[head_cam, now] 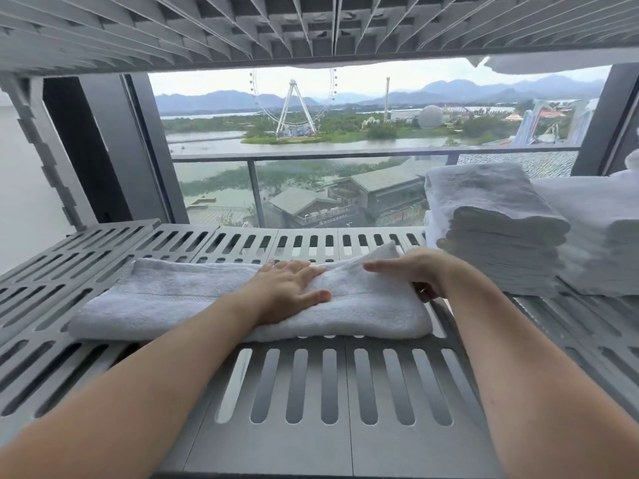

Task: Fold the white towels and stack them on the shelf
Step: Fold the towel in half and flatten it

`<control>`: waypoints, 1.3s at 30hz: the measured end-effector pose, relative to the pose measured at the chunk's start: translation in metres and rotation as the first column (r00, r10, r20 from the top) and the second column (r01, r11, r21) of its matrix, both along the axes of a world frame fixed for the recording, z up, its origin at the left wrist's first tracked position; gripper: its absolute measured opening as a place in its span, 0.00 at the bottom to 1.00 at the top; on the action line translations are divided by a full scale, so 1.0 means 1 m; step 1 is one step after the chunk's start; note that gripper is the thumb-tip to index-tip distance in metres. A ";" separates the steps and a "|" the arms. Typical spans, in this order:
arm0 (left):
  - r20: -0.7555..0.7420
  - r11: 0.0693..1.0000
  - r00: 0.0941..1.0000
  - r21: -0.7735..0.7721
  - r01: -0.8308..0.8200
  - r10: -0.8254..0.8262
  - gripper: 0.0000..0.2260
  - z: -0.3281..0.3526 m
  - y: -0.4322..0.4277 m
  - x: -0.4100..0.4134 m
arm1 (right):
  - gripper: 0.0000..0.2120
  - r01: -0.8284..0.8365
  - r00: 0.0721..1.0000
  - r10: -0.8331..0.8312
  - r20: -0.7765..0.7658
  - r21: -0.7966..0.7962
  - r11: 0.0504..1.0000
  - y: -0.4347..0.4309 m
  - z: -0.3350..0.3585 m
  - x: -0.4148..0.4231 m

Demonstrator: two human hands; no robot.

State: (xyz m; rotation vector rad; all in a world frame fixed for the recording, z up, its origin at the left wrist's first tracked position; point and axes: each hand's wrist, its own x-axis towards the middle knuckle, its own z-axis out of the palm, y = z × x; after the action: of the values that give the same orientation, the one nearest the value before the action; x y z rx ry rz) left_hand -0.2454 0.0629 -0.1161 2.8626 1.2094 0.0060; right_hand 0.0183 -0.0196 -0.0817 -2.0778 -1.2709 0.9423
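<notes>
A white towel, folded into a long strip, lies across the grey slotted shelf. My left hand lies flat on the towel's middle with fingers straight, pressing it down. At the towel's right end, my right hand pinches the edge, forefinger stretched out over the top and the other fingers curled under. That right end is lifted a little. Beside my right hand, a stack of folded white towels stands on the shelf.
A second pile of white towels sits at the far right, behind the first stack. Another slotted shelf hangs close overhead. The shelf's upright post stands at the left. Behind the shelf is a window.
</notes>
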 end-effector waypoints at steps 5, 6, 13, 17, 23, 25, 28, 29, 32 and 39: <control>0.046 0.997 0.999 0.077 -0.010 0.006 0.33 0.008 -0.007 0.000 | 0.22 -0.108 0.994 0.110 -0.022 0.092 0.990 0.004 0.005 -0.019; 0.075 0.988 0.997 0.152 0.010 -0.022 0.31 0.012 -0.012 0.000 | 0.20 -0.082 0.996 0.081 0.024 0.088 0.993 0.007 0.005 -0.021; 0.166 0.991 0.986 0.122 -0.050 0.029 0.22 0.034 -0.034 -0.023 | 0.23 0.051 0.945 -0.026 -0.327 0.070 0.996 0.021 0.010 -0.022; -0.023 0.988 0.987 -0.002 -0.156 0.156 0.27 0.033 -0.033 -0.044 | 0.30 -0.083 0.755 0.108 -0.647 0.069 0.994 0.018 0.016 -0.026; -0.029 0.985 0.987 -0.062 -0.160 0.159 0.34 0.011 -0.029 -0.044 | 0.19 -0.001 0.551 0.151 -0.821 0.180 0.984 0.019 0.024 -0.055; 0.061 0.986 0.991 -0.124 -0.112 0.121 0.32 0.016 -0.021 -0.053 | 0.16 0.008 0.479 0.185 -0.858 0.214 0.977 0.024 0.029 -0.071; 0.179 0.989 0.979 -0.126 -0.073 0.095 0.29 0.035 -0.002 -0.085 | 0.16 0.011 0.414 0.221 -0.883 0.248 0.969 0.031 0.039 -0.090; 0.158 0.991 0.981 -0.096 -0.094 0.108 0.29 0.040 0.006 -0.100 | 0.16 0.009 0.384 0.224 -0.896 0.246 0.969 0.033 0.041 -0.096; -0.033 0.982 0.983 -0.028 -0.184 0.183 0.38 0.039 0.022 -0.137 | 0.18 -0.028 0.241 0.247 -0.939 0.247 0.969 0.039 0.047 -0.120; 0.018 0.977 0.986 -0.140 -0.163 0.167 0.30 0.020 0.022 -0.161 | 0.01 -0.023 0.390 0.266 -0.881 0.280 0.960 0.064 0.070 -0.214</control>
State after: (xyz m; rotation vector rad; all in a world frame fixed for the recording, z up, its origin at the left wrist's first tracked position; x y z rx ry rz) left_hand -0.4066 0.0851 -0.0959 2.6282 1.3805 -0.0299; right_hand -0.1958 0.0447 -0.0121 -0.8943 -0.8397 1.6170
